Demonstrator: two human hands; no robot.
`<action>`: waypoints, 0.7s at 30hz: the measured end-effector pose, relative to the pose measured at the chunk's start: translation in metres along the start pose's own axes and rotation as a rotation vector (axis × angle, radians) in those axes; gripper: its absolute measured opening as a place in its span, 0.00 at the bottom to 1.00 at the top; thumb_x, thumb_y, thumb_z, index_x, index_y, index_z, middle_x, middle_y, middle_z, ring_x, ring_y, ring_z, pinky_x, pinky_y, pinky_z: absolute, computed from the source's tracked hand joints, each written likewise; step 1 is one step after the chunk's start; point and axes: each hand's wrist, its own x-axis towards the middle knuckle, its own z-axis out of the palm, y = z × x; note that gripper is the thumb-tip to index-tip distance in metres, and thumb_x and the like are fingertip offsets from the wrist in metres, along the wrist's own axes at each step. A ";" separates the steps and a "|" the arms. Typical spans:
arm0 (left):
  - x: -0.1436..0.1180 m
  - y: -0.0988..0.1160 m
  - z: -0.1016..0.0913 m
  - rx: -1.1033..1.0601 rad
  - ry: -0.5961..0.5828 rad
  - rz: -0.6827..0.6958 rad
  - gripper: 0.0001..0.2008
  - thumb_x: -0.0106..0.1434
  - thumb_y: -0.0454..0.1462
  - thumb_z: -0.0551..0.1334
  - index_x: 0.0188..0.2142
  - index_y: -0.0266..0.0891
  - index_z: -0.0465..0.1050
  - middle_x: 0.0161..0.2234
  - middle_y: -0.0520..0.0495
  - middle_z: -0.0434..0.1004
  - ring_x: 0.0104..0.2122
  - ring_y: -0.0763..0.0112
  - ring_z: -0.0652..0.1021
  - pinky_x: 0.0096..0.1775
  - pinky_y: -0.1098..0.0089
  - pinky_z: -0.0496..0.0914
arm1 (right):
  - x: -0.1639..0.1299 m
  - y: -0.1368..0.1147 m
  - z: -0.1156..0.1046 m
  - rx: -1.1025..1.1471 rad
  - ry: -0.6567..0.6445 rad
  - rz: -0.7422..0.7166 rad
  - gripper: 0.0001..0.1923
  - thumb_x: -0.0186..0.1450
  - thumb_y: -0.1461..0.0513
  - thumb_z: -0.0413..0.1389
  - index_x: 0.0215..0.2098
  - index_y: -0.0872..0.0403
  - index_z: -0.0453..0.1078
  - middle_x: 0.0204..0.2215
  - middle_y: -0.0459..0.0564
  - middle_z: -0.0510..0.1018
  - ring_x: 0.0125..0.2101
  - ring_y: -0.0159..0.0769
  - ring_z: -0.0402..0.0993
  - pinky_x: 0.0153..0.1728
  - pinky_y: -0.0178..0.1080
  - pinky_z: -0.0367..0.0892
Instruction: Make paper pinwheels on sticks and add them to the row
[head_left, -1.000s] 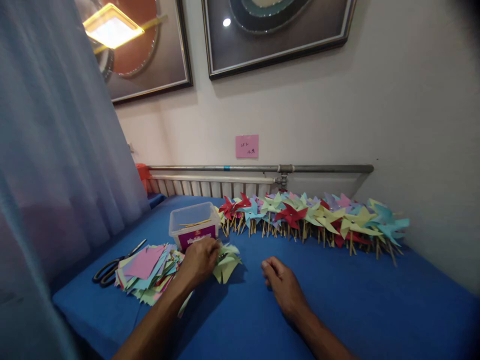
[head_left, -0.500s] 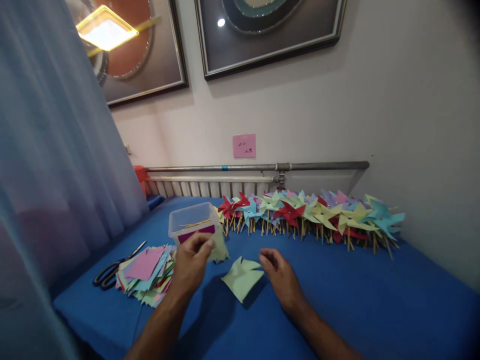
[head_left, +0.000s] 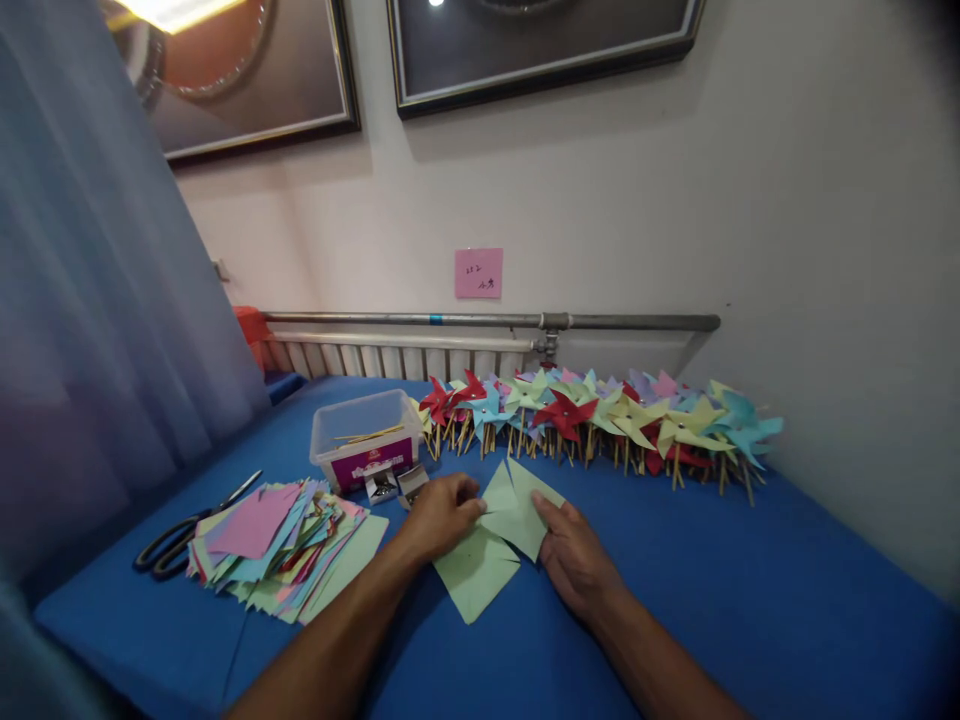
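scissors (head_left: 176, 535) beside a paper stack (head_left: 277, 545), pinwheels (head_left: 600, 420) along the wall.

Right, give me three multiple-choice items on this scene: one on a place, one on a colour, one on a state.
1. Where do the scissors lie?
A. left of the paper stack
B. inside the plastic box
C. among the pinwheels

2. What colour is the paper under both hands?
A. red
B. light green
C. purple

3. How do the hands stand on that paper?
A. both lifted clear of it
B. only one touches it
C. left hand and right hand both touch it

Answers:
1. A, the black handles sit at the stack's left edge on the blue table.
2. B, the sheet between the hands is pale green.
3. C, fingers of each hand rest on a flap of it.
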 end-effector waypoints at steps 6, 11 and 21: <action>-0.010 0.003 -0.019 0.471 -0.118 0.037 0.16 0.52 0.43 0.69 0.40 0.43 0.78 0.35 0.44 0.81 0.35 0.57 0.78 0.35 0.67 0.62 | 0.008 -0.004 -0.010 0.012 0.159 -0.014 0.12 0.58 0.59 0.68 0.38 0.53 0.74 0.37 0.54 0.87 0.46 0.52 0.83 0.44 0.49 0.80; -0.010 0.004 -0.015 0.423 -0.204 0.008 0.18 0.49 0.37 0.68 0.41 0.42 0.79 0.35 0.45 0.81 0.35 0.59 0.77 0.33 0.69 0.62 | 0.009 -0.005 -0.012 0.027 0.163 0.001 0.10 0.59 0.61 0.67 0.37 0.54 0.73 0.35 0.54 0.86 0.47 0.51 0.82 0.46 0.49 0.80; -0.034 0.004 -0.070 0.172 -0.301 0.116 0.12 0.51 0.34 0.62 0.36 0.39 0.79 0.26 0.54 0.72 0.26 0.71 0.69 0.28 0.73 0.59 | 0.011 0.001 -0.015 0.040 0.145 0.003 0.10 0.60 0.60 0.66 0.37 0.53 0.72 0.36 0.55 0.86 0.47 0.52 0.82 0.45 0.51 0.80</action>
